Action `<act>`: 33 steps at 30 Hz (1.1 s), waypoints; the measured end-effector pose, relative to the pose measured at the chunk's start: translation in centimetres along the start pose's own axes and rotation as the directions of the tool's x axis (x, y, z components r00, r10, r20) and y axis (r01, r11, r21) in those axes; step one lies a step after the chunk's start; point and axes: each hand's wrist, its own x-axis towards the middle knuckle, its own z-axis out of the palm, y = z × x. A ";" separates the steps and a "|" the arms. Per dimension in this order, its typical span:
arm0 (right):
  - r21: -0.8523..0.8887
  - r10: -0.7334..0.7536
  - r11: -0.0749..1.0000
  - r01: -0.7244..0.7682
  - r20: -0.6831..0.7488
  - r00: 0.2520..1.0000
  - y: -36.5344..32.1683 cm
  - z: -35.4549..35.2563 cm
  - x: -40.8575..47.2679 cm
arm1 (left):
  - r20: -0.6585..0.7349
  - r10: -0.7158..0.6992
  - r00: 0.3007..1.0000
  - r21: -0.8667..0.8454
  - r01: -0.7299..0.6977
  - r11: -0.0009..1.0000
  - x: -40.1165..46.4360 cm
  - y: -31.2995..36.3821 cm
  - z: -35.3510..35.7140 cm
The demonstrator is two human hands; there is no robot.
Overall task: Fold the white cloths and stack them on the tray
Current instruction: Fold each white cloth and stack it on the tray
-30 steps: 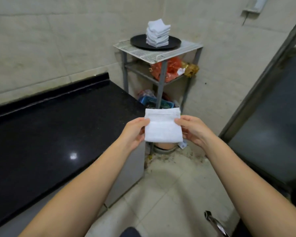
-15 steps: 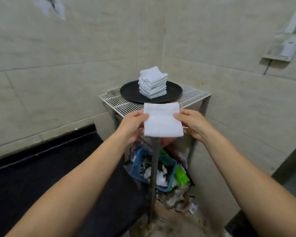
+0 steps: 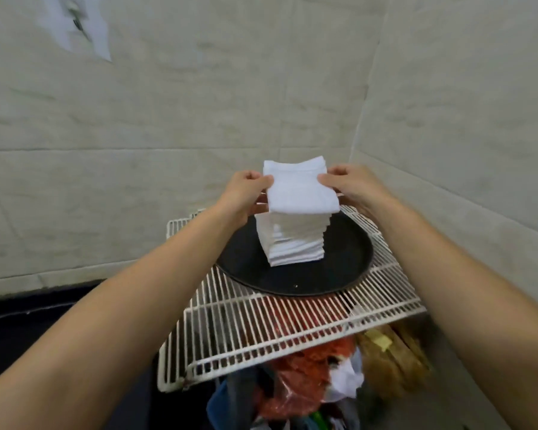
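A folded white cloth [image 3: 298,190] sits at the top of a tall stack of folded white cloths [image 3: 292,240]. The stack stands on a round black tray [image 3: 333,274]. My left hand [image 3: 246,193] pinches the cloth's left edge and my right hand [image 3: 351,184] pinches its right edge. Whether the cloth rests on the stack or hovers just over it I cannot tell.
The tray rests on a white wire shelf [image 3: 261,330] in a tiled wall corner. Below the shelf are red and clear plastic bags [image 3: 308,386] and brown items [image 3: 392,358]. A black counter [image 3: 28,324] runs along the left.
I have come close to the shelf. Both hands carried the folded cloth forward and up, from in front of the tray to the top of the stack.
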 end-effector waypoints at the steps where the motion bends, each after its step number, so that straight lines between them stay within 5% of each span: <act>1: -0.012 -0.009 1.000 0.009 0.029 1.000 0.3 -0.2 1.6 | -0.035 -0.006 0.999 0.010 0.006 1.000 1.1 -0.1 0.5; 12: -0.085 -0.041 0.995 0.055 0.168 0.985 6.3 0.4 7.4 | -0.220 -0.074 0.973 0.175 0.114 0.978 4.1 -4.9 0.8; 15: -0.111 -0.022 0.993 0.035 0.118 0.993 5.7 0.2 7.0 | -0.241 -0.069 0.968 0.199 0.119 0.973 3.2 -4.5 0.6; 19: -0.345 -0.220 0.917 0.198 -0.025 0.975 2.9 0.2 5.0 | -0.273 -0.051 0.961 0.238 0.119 0.964 0.2 -3.0 -1.2; 26: -0.427 -0.439 0.747 0.509 0.258 0.861 -1.8 11.3 -5.9 | -0.371 0.110 0.922 0.433 0.067 0.899 -14.5 -1.8 -11.2; 33: -0.288 -0.530 0.524 0.801 0.626 0.572 -2.9 30.5 -26.3 | -0.580 0.234 0.781 0.733 0.374 0.569 -37.9 -3.4 -26.3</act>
